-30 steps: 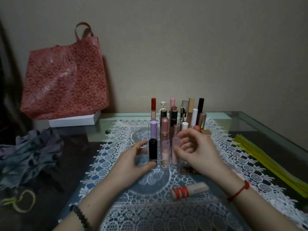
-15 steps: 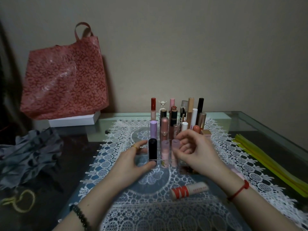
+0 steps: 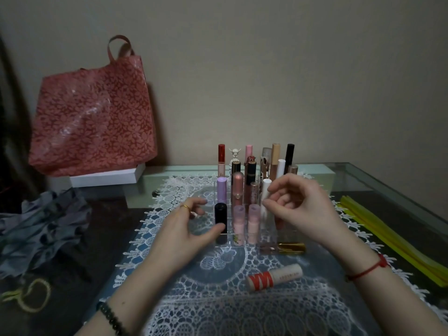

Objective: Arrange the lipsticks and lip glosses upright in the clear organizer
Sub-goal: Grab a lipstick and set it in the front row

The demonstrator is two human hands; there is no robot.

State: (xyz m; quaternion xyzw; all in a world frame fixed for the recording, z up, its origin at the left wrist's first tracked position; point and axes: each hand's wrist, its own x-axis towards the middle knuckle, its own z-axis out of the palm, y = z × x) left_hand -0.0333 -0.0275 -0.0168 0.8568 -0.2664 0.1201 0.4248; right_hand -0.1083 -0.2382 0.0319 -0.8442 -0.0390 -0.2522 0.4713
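The organizer [image 3: 268, 236] stands mid-table on a lace mat [image 3: 218, 311], most of its cells already filled with upright sticks. The near-right cells look free. Two pieces are not in it yet. An orange-and-white tube [image 3: 274, 277] lies on its side on the mat, near the person. A gold-capped gloss [image 3: 289, 248] lies flat just beside the organizer's near-right corner.

The left hand [image 3: 184, 229] rests at the near-left corner. Its fingers are relaxed and apart, and the thumb touches by the black lipstick [image 3: 220, 215]. The right hand [image 3: 303, 209] hovers over the right side with its fingers loosely curled and holding nothing. The thumb and forefinger tips are just beside a white tube [image 3: 266, 187]; whether they touch it I cannot tell.

Both loose pieces are probably light, stiff and smooth, so they are likely to roll or slip. A pinch across the mid-barrel, then turning it cap-up, seems best. The clear organizer is likely light too and may slide on the lace, so bracing it makes sense.
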